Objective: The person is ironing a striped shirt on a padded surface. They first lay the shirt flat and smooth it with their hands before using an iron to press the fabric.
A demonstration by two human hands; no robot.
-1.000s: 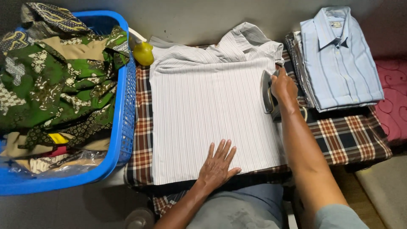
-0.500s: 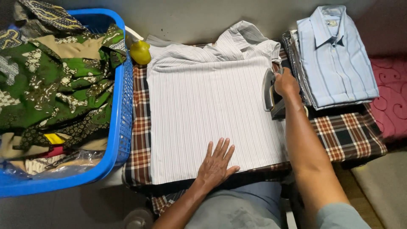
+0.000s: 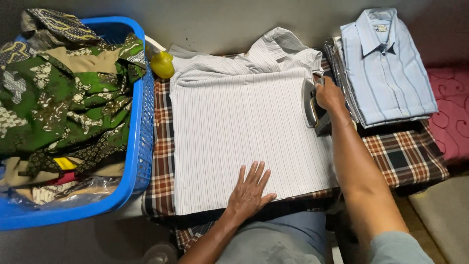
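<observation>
A white pin-striped shirt (image 3: 244, 117) lies spread flat on a plaid-covered ironing surface (image 3: 405, 156), collar at the far side. My left hand (image 3: 250, 190) rests palm down, fingers apart, on the shirt's near edge. My right hand (image 3: 330, 94) grips the handle of a clothes iron (image 3: 309, 103) that stands tilted on its side at the shirt's right edge, its metal soleplate facing left.
A blue laundry basket (image 3: 139, 127) heaped with green patterned clothes stands on the left. A yellow spray bottle (image 3: 162, 63) sits by the shirt's far left corner. Folded light-blue shirts (image 3: 386, 68) are stacked at the right, a pink mat (image 3: 452, 107) beyond them.
My right hand and the iron have shifted slightly toward the near side along the shirt's right edge. My left hand stays flat on the shirt.
</observation>
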